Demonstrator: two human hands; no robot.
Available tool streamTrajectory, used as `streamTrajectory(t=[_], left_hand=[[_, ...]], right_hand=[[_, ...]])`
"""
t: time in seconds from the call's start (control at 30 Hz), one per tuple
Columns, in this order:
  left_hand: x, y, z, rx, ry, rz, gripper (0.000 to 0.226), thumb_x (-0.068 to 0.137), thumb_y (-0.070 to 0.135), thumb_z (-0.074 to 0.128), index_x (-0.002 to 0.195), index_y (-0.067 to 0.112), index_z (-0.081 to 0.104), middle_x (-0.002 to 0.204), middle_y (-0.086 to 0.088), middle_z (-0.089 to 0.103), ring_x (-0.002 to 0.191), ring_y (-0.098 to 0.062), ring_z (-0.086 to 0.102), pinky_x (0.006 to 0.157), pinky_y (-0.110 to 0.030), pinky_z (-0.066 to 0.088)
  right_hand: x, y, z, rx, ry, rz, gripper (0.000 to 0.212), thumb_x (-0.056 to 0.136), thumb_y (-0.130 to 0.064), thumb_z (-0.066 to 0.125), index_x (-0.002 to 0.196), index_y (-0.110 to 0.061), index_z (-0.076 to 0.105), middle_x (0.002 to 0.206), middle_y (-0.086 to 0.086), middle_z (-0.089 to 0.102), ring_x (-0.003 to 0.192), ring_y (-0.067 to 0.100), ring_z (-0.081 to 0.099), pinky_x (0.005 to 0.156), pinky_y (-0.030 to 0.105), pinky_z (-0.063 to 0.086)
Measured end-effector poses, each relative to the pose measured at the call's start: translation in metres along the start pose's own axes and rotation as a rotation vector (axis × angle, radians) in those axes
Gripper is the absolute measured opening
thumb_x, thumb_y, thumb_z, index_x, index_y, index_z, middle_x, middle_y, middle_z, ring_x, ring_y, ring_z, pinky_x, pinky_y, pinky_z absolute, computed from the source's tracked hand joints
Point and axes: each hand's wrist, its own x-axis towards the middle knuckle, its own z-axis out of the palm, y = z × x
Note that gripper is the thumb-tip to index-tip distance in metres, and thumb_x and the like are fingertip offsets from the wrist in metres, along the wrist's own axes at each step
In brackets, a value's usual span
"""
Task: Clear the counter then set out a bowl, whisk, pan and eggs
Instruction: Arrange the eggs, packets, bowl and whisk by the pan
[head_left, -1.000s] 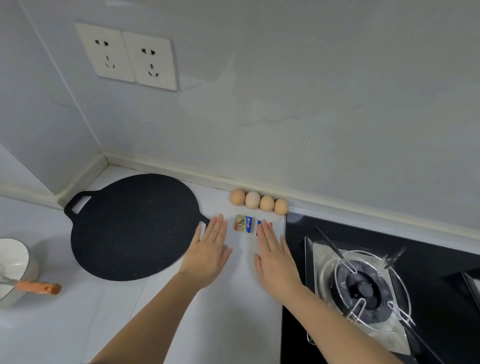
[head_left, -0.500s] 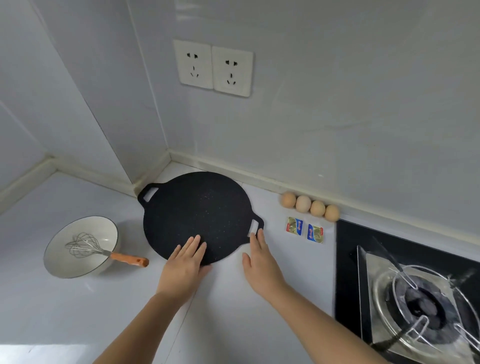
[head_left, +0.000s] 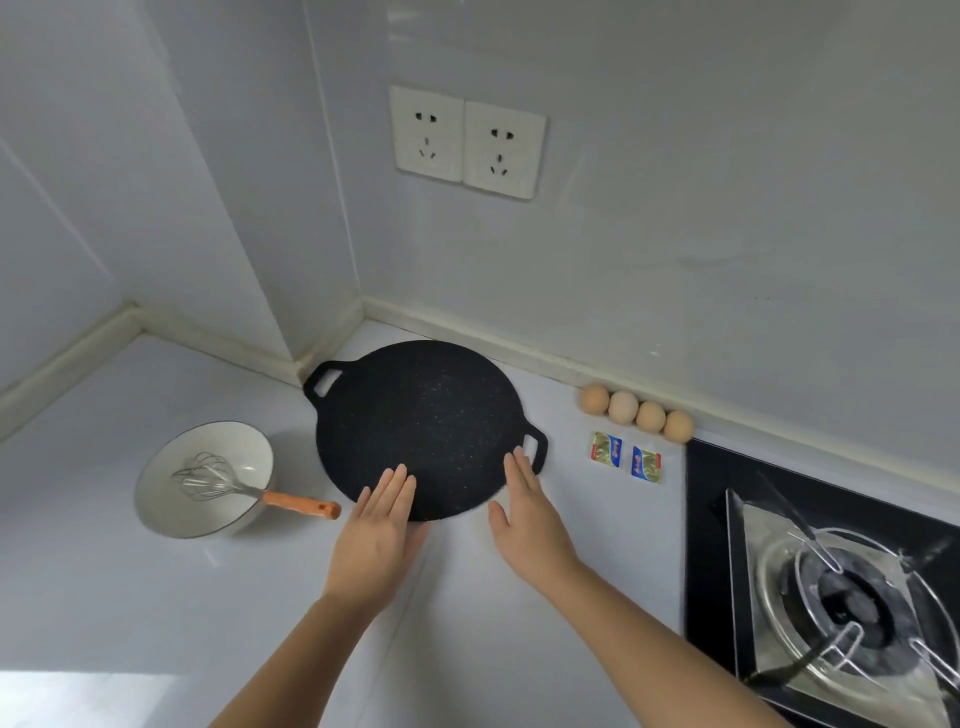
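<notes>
Pan (head_left: 421, 426), black, round and flat, lies on the counter (head_left: 156, 597) between the bowl (head_left: 182, 525) holding the whisk (head_left: 208, 480) and the eggs (head_left: 636, 413). It looks stiff and fairly heavy, and is best lifted by its two loop handles, whose line runs far-left to near-right. The left hand (head_left: 374, 535) lies flat over the near rim. The right hand (head_left: 524, 514), fingers straight, sits beside the near-right handle. Neither grips anything.

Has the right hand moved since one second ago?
Yes. The right hand went left: from the two packets below the eggs to the pan handle beside them.
</notes>
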Motion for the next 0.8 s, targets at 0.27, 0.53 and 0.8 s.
streamTrajectory(t=[0.27, 0.53, 0.8], left_hand=[[-0.081, -0.097, -0.011, -0.125, 0.232, -0.040, 0.030, 0.088, 0.027, 0.042, 0.099, 0.014, 0.066, 0.101, 0.003, 0.062, 0.090, -0.024, 0.059, 0.074, -0.030, 0.048], [-0.099, -0.171, -0.051, -0.835, 0.343, -0.775, 0.030, 0.097, 0.018, 0.046, 0.124, 0.012, 0.058, 0.107, -0.009, 0.064, 0.085, -0.026, 0.064, 0.074, -0.032, 0.048], [-0.068, -0.189, -0.090, -1.481, 0.142, -0.699, 0.032, 0.099, 0.028, 0.049, 0.130, 0.019, 0.052, 0.118, -0.009, 0.058, 0.083, -0.038, 0.071, 0.067, -0.040, 0.059]], right_hand=[[0.006, -0.078, 0.040, 0.456, -0.256, 0.125, 0.061, 0.090, -0.008, 0.056, 0.146, -0.016, 0.035, 0.143, 0.004, 0.049, 0.124, 0.012, 0.052, 0.094, 0.018, 0.044], [0.006, -0.158, 0.093, 0.850, -0.447, 0.149, 0.053, 0.081, -0.007, 0.074, 0.124, -0.033, 0.056, 0.123, -0.003, 0.060, 0.106, 0.007, 0.062, 0.084, 0.022, 0.052], [0.013, -0.200, 0.105, 1.271, -0.288, 0.439, 0.040, 0.094, -0.033, 0.059, 0.131, -0.020, 0.054, 0.128, 0.012, 0.059, 0.113, 0.027, 0.058, 0.097, 0.041, 0.049]])
